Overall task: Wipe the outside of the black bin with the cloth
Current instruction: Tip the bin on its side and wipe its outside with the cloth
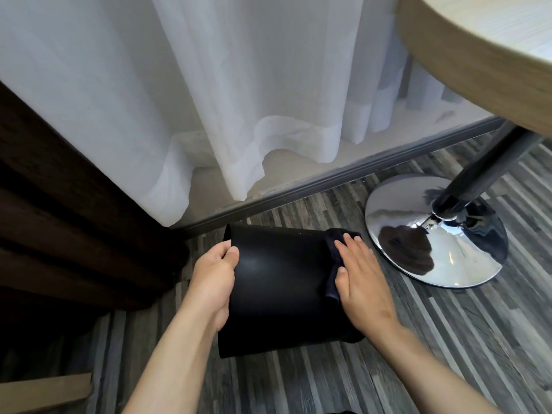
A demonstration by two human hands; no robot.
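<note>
The black bin (280,288) lies tipped on its side on the striped grey floor, its open rim to the left. My left hand (213,279) grips that rim, thumb on the outer wall. A dark cloth (332,264) is draped over the bin's right end. My right hand (363,279) lies flat on the cloth and presses it against the outer wall, fingers spread. Most of the cloth is hidden under that hand.
A chrome round table base (418,249) with a dark post (484,174) stands just right of the bin, under a wooden tabletop (478,55). White sheer curtains (209,100) hang behind. A dark brown curtain (59,219) hangs at the left. A wooden board (44,389) lies bottom left.
</note>
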